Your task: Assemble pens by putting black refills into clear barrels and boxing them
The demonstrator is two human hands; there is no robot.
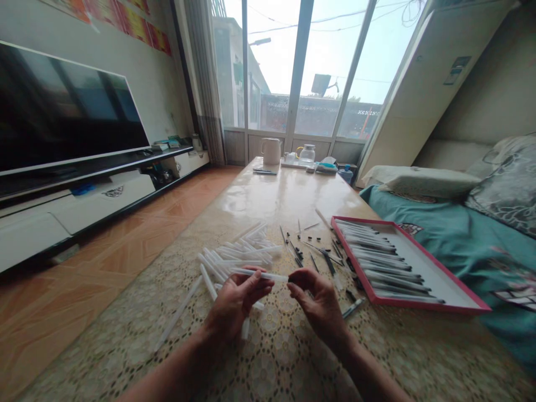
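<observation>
A translucent white pen barrel (274, 276) lies level between my two hands above the table. My left hand (240, 296) is closed on its middle, thumb on the near side. At its right end, my right hand (316, 298) pinches a small black piece that looks like a pen end plug; the fingers partly hide it. Behind my left hand is a pile of loose white barrels (238, 248). Beyond my right hand lie scattered refills (315, 262) and small black plugs (318, 239).
A red-rimmed tray (456, 279) at the right holds a row of pens (389, 259). A kettle (271, 151) and a glass jug (307, 153) stand at the table's far end. A sofa (444, 223) borders the right side.
</observation>
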